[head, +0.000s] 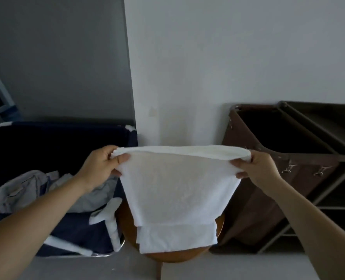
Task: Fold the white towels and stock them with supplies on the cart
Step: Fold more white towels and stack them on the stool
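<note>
A white towel [175,186] hangs in front of me, doubled over along its top edge. My left hand [100,165] pinches its upper left corner and my right hand [256,168] pinches its upper right corner, so the cloth is stretched between them. Its lower end drapes down over a round wooden stool [127,225]. To the right stands the brown cart [268,178] with a dark fabric bag and metal shelf frames [329,126].
A dark blue laundry bin [70,235] at the left holds crumpled grey and white linen [36,190]. A pale wall [208,67] rises straight ahead, close behind the stool. Grey floor [127,267] shows at the bottom.
</note>
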Demonstrator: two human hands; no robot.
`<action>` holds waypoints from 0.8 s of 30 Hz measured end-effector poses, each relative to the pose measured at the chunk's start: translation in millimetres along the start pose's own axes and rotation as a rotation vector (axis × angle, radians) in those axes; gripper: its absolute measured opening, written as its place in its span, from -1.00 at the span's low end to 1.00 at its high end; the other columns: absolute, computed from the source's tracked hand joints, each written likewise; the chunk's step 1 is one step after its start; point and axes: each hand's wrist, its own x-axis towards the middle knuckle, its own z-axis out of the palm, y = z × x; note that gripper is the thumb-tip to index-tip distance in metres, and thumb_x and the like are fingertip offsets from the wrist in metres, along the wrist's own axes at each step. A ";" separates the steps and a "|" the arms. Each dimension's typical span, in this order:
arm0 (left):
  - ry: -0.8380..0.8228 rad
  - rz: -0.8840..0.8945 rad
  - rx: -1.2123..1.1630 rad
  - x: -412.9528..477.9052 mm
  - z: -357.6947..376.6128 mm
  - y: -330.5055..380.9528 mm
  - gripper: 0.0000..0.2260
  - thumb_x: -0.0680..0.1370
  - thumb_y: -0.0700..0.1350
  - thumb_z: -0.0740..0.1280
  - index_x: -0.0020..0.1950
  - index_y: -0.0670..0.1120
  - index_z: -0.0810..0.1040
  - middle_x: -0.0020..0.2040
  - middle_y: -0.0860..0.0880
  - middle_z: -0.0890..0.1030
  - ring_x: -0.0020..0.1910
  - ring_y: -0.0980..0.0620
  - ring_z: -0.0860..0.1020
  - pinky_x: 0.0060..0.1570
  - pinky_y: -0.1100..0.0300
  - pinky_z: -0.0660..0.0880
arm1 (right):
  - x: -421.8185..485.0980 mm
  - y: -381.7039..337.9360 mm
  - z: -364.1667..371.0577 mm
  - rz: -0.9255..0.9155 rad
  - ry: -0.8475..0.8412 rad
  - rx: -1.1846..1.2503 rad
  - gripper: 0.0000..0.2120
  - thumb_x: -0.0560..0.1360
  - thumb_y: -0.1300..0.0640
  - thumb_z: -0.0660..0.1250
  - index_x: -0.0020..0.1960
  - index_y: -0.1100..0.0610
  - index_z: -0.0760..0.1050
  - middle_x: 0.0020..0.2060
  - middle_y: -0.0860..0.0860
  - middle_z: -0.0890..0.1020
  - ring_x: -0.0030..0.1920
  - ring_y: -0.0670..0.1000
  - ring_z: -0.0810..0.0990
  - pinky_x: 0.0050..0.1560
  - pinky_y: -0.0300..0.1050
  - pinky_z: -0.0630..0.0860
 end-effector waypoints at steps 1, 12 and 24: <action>-0.034 -0.037 0.023 -10.3 4.4 -14.7 -0.71 0.44 0.08 0.40 0.03 -0.09 0.61 -0.11 -0.01 0.69 -0.14 -0.02 0.68 -0.27 0.10 0.66 | -7.9 12.7 2.9 0.046 -0.040 -0.025 -0.85 0.45 0.14 0.50 0.02 0.09 0.67 -0.29 -0.11 0.71 -0.39 0.03 0.67 -0.21 0.04 0.68; -0.070 -0.279 0.179 28.1 47.7 -110.1 -0.74 0.54 0.12 0.37 0.02 -0.05 0.61 -0.15 -0.03 0.70 -0.22 0.05 0.66 -0.19 0.10 0.64 | 51.7 106.7 47.7 0.224 -0.239 -0.089 -0.91 0.45 0.11 0.51 -0.13 -0.04 0.61 -0.35 -0.13 0.68 -0.35 -0.16 0.64 -0.38 -0.32 0.47; 0.001 -0.815 0.056 177.6 158.3 -322.9 -0.84 0.58 -0.04 0.38 0.06 -0.12 0.57 0.00 -0.10 0.66 -0.14 0.01 0.63 -0.33 0.23 0.48 | 192.1 307.6 177.5 0.741 -0.301 0.064 -0.78 0.57 0.08 0.36 0.17 0.15 0.52 0.01 0.07 0.63 -0.04 0.07 0.62 0.00 0.02 0.58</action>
